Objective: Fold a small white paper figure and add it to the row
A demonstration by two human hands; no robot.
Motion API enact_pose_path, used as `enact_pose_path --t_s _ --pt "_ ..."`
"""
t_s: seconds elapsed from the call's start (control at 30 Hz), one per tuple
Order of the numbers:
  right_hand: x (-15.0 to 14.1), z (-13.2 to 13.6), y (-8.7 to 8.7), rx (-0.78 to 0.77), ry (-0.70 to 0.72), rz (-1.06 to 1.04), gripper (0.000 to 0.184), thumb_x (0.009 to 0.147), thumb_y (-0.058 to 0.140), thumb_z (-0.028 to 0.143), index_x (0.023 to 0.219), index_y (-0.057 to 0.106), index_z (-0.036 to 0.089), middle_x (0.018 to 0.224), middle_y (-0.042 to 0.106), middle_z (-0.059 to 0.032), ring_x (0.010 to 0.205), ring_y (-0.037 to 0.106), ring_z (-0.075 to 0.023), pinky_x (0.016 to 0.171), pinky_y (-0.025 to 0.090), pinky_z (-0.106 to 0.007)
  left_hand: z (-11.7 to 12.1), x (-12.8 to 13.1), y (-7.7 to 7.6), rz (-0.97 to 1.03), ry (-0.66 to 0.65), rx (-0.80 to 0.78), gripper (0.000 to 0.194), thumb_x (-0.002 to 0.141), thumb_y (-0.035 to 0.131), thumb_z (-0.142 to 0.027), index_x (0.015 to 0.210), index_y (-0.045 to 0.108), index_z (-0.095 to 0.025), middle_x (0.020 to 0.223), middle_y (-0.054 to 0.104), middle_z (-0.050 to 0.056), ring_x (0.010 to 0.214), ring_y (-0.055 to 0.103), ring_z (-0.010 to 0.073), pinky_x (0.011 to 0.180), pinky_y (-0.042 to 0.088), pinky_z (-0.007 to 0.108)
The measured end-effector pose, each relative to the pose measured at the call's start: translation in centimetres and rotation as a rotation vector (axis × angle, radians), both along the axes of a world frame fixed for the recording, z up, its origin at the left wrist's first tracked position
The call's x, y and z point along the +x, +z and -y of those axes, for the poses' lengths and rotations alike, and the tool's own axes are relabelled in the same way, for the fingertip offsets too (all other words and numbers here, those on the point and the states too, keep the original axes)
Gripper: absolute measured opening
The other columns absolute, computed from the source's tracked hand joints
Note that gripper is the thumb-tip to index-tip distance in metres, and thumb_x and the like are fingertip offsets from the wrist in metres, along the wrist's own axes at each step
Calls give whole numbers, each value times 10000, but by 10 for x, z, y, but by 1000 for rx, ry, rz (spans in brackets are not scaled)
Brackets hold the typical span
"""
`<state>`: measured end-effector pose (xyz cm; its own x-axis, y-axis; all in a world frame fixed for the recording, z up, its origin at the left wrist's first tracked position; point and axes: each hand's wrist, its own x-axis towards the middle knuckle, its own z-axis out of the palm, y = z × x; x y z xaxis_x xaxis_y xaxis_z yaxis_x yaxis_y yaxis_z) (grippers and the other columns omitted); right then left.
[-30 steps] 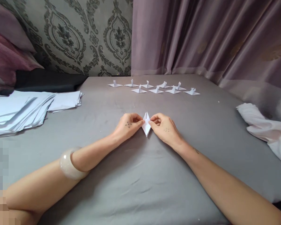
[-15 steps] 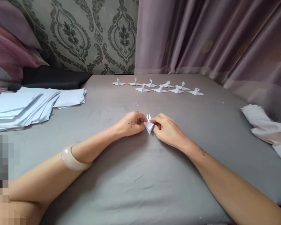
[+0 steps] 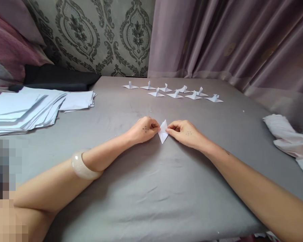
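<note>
A small white folded paper (image 3: 163, 132), kite-shaped with one point toward me, is held just over the grey cloth at mid-table. My left hand (image 3: 146, 129) pinches its left corner between thumb and fingers. On the opposite side, my right hand (image 3: 184, 133) has the right corner between thumb and forefinger. Past my hands, several finished paper figures (image 3: 175, 94) with spread bases and upright middle parts stand in two rows.
Stacks of white paper (image 3: 22, 107) lie at the left, in front of a black cloth (image 3: 63, 78). A crumpled whitish cloth (image 3: 290, 134) rests at the right edge. Purple curtains (image 3: 204, 40) and a patterned wall (image 3: 111, 37) border the far side.
The folded paper now shows a plain kite-shaped face; half a second ago a split showed at its top. My right fingers have shifted to its corner. The view has moved slightly.
</note>
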<state>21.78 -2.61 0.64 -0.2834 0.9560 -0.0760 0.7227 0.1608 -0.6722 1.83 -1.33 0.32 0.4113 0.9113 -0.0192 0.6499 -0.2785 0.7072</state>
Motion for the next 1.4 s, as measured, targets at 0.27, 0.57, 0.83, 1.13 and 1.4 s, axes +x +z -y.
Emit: enact_pose_path --t_s 0.27,0.57,0.83,1.13,1.4 --pt "-2 -2 -3 -78 -117 -68 246 769 597 425 785 705 205 741 692 -13 665 588 -149 594 417 -257 -2 3 5 30 64 -117 243 791 572 -349 778 695 -140 621 590 11 536 460 101 508 341 224" --pt "-1 -1 -4 -92 -149 -106 234 736 625 415 750 715 200 655 649 4 560 514 -112 546 394 -248 -2 5 9 103 164 -329 200 749 640 -342 762 685 -148 509 442 -35 425 362 73 387 243 212" --pt "-2 0 -4 -75 -158 -118 208 718 648 401 735 708 203 705 693 -7 623 575 -134 580 425 -250 -1 4 10 96 125 -309 199 772 623 -336 793 696 -152 524 456 -25 421 384 70 375 258 197" --pt "-3 1 0 -36 -147 -103 278 762 603 424 730 731 179 645 650 -28 579 534 -139 555 412 -266 -4 2 4 87 70 -235 206 765 631 -346 787 681 -147 591 524 1 422 431 76 380 300 207" --pt "-4 2 -3 -47 -159 -140 248 726 631 413 686 701 179 644 638 -14 570 518 -123 559 410 -257 -6 4 4 41 37 -116 201 753 635 -317 764 690 -123 854 626 62 470 434 50 430 336 208"
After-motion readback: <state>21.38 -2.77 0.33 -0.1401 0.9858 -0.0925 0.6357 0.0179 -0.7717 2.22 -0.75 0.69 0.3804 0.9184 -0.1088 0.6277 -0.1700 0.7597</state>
